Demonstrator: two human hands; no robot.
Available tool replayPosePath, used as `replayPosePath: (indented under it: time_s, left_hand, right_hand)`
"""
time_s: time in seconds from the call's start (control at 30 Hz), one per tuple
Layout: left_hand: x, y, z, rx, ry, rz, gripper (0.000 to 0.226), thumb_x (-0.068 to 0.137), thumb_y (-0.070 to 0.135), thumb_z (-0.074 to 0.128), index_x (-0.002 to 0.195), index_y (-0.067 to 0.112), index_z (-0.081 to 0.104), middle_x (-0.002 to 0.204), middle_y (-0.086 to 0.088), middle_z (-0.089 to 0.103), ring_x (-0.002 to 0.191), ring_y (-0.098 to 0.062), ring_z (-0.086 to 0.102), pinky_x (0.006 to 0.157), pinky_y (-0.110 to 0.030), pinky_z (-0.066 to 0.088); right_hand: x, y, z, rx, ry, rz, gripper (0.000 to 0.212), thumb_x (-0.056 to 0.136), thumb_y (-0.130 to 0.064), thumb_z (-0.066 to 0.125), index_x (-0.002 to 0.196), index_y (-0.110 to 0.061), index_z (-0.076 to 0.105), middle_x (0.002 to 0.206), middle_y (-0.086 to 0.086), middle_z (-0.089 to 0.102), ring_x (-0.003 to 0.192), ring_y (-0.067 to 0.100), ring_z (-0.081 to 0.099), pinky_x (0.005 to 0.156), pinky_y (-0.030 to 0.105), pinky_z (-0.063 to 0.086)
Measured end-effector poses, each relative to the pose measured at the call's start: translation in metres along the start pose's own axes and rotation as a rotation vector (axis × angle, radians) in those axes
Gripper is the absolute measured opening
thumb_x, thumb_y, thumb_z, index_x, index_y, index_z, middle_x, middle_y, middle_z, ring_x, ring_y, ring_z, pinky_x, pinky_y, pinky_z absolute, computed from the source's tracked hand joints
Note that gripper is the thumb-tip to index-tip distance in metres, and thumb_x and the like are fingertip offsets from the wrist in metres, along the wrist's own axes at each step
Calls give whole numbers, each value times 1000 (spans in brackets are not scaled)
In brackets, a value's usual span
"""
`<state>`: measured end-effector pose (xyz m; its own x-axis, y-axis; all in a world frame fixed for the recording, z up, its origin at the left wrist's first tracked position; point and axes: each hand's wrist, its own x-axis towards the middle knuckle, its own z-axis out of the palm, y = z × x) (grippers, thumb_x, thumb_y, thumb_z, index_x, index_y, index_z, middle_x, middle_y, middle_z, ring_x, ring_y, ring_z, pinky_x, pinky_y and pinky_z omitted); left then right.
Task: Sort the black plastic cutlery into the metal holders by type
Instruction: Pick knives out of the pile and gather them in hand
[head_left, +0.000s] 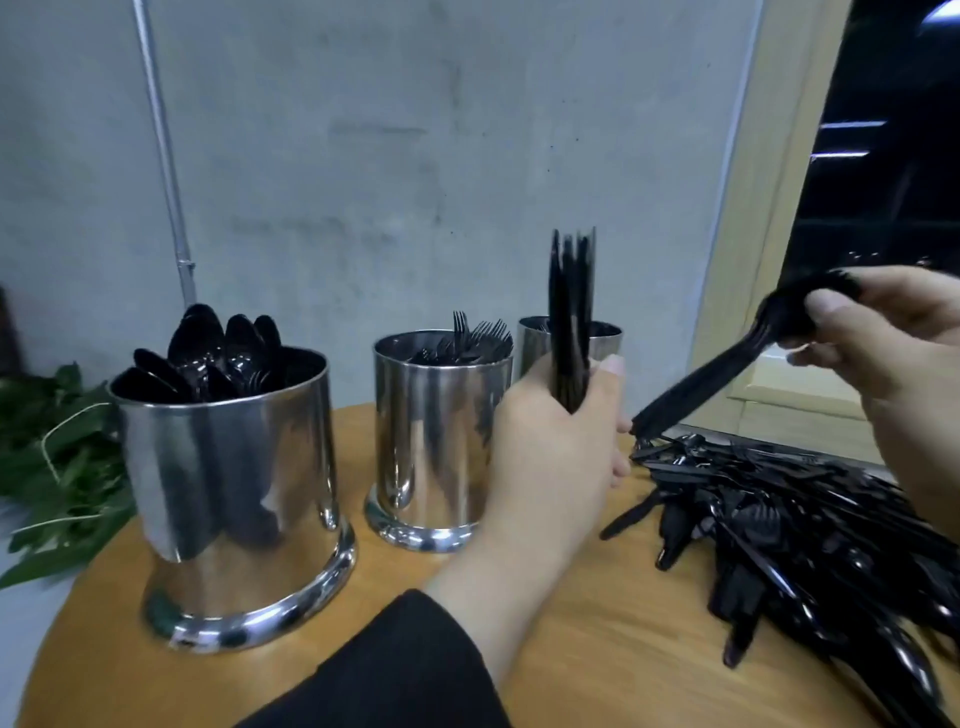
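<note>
My left hand (556, 441) grips a bundle of black knives (570, 312) upright, in front of the far right metal holder (602, 338). My right hand (883, 338) pinches the head of a black spoon (727, 369), whose handle slants down toward the loose pile of black cutlery (810, 530) on the right of the wooden table (597, 639). The big left holder (228, 493) is full of spoons. The middle holder (441, 441) contains forks.
Green leaves (57, 457) lie off the table's left edge. A grey concrete wall with a metal pipe (161, 150) stands close behind the holders. A wooden frame and dark window (883, 156) are at the right.
</note>
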<state>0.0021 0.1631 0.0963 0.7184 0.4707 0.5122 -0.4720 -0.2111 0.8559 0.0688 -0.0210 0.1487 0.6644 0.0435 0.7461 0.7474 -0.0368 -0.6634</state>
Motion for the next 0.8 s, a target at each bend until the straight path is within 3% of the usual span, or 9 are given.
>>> replayPosePath:
  time_s: [0.13, 0.2, 0.3, 0.37, 0.47, 0.6, 0.67, 0.73, 0.8]
  left_hand:
    - [26, 2, -38, -132, 263, 44, 36, 100, 30, 63, 74, 7, 55, 48, -3, 42, 39, -22, 42, 45, -32, 38]
    - [34, 0, -52, -221, 331, 9, 27, 100, 27, 63, 82, 8, 59, 49, -1, 38, 38, -19, 37, 44, -30, 34]
    - [41, -1, -62, -308, 381, -24, 22, 100, 21, 61, 88, 3, 59, 48, 1, 36, 36, -17, 32, 42, -26, 30]
    - [43, -1, -65, -331, 387, -23, 23, 100, 19, 61, 84, 3, 60, 47, 0, 35, 36, -17, 31, 42, -26, 29]
    - [44, 1, -68, -373, 390, -23, 23, 100, 17, 60, 81, 4, 60, 47, -2, 35, 36, -18, 31, 41, -25, 30]
    - [47, 2, -73, -402, 373, -33, 23, 100, 15, 60, 80, 4, 60, 48, -3, 35, 35, -17, 31, 41, -24, 29]
    - [47, 2, -73, -381, 343, -46, 22, 99, 16, 60, 80, 5, 62, 48, -3, 36, 36, -18, 31, 41, -25, 30]
    - [46, 2, -73, -364, 294, -55, 21, 99, 16, 60, 80, 6, 63, 48, -3, 36, 36, -18, 31, 41, -25, 29]
    - [42, 2, -72, -353, 208, -69, 25, 99, 18, 59, 77, 7, 63, 48, -3, 36, 36, -17, 30, 41, -24, 29]
  right_hand:
    - [41, -15, 54, -1, -64, -163, 10, 98, -22, 63, 103, -22, 72, 92, 2, 76, 84, 20, 72, 75, 30, 58]
    - [54, -26, 84, -2, -84, -206, 9, 97, -16, 65, 103, -16, 71, 90, 0, 76, 80, 15, 72, 72, 26, 57]
    - [69, -32, 131, -39, -150, -212, 7, 96, -15, 66, 98, -21, 69, 84, -3, 73, 74, 10, 68, 70, 25, 53]
    - [76, -27, 158, -112, -214, -204, 7, 95, -18, 67, 98, -24, 71, 83, -2, 71, 80, 17, 68, 73, 32, 51]
    - [81, -13, 189, -251, -336, -166, 11, 96, -24, 66, 102, -24, 75, 81, -6, 69, 76, 13, 61, 68, 27, 43]
    - [68, 3, 208, -524, -661, -187, 20, 102, -28, 57, 107, -23, 75, 97, -1, 73, 86, 14, 62, 68, 25, 40]
    - [60, 8, 207, -580, -767, -243, 23, 104, -29, 52, 97, -19, 71, 97, 2, 72, 89, 20, 63, 69, 30, 44]
    - [58, 10, 199, -572, -749, -296, 38, 106, -33, 45, 101, -4, 68, 101, 10, 68, 94, 28, 62, 82, 38, 48]
    - [61, 6, 183, -497, -615, -283, 49, 106, -41, 41, 108, 1, 66, 104, 20, 67, 95, 34, 61, 84, 44, 48]
